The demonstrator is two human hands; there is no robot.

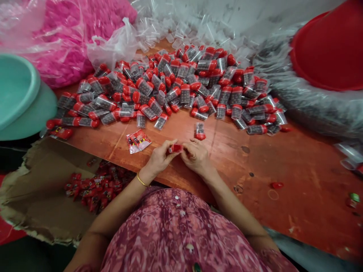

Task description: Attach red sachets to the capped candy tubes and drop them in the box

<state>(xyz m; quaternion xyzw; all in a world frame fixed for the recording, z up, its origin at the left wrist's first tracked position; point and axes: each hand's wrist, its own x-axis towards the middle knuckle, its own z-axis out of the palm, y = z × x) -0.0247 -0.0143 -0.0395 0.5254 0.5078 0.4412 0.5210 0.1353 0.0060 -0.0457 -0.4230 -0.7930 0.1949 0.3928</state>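
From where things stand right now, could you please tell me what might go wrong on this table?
Some tubes on the left lie near the edge of the table and might roll off, perhaps into the cardboard box. The right hand could knock the lone tube just beyond it.

Maroon-and-pink cloth top [170, 230], swirling floral print; small pale buttons [182, 213] down front; short matching sleeves [273, 260]; thin gold-coloured bangle [141, 180], left wrist [146, 175].

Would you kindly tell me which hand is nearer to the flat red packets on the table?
Left: the left hand is just to the right of the packets; the right hand is farther right.
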